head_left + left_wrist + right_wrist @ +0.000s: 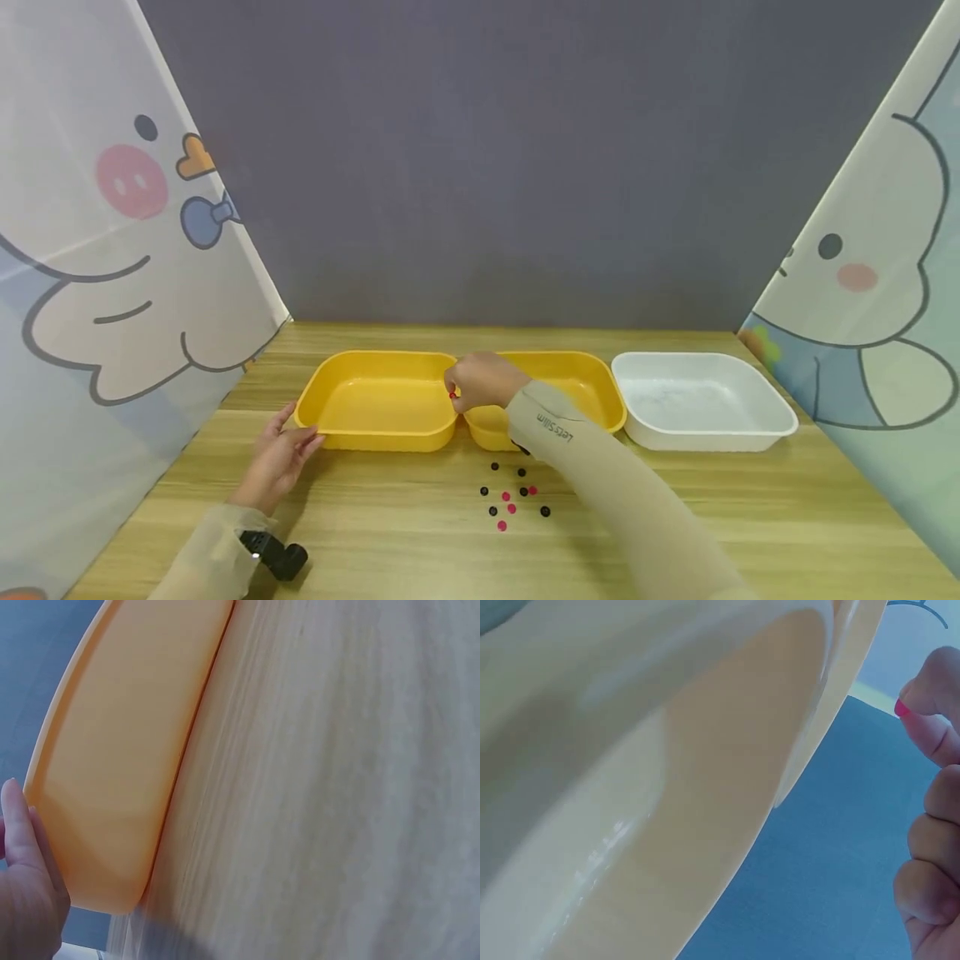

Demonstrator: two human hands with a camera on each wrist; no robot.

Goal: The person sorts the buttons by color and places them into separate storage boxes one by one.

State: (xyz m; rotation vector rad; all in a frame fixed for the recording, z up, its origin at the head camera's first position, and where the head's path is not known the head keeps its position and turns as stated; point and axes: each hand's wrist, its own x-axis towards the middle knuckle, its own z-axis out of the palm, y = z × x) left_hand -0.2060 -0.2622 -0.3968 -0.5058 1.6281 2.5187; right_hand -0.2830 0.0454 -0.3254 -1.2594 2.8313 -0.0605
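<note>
My right hand [483, 379] is above the place where the two yellow trays meet. Thumb and index finger pinch a small red-pink disc [901, 709]; most of it is hidden by the fingertips. The left yellow tray [382, 442] stands on the table, and my left hand [277, 458] touches its front left corner with fairly straight fingers. Partly behind my right arm is the second yellow tray [555, 358]. Several small round button-like pieces lie loose in front of the trays, black ones [545, 511] and pink ones [502, 525] mixed together.
A white tray [708, 442] stands at the right of the row. The wooden table [390, 525] ends at a dark grey panel [517, 167] behind. Cartoon-printed panels [67, 317] flank both sides.
</note>
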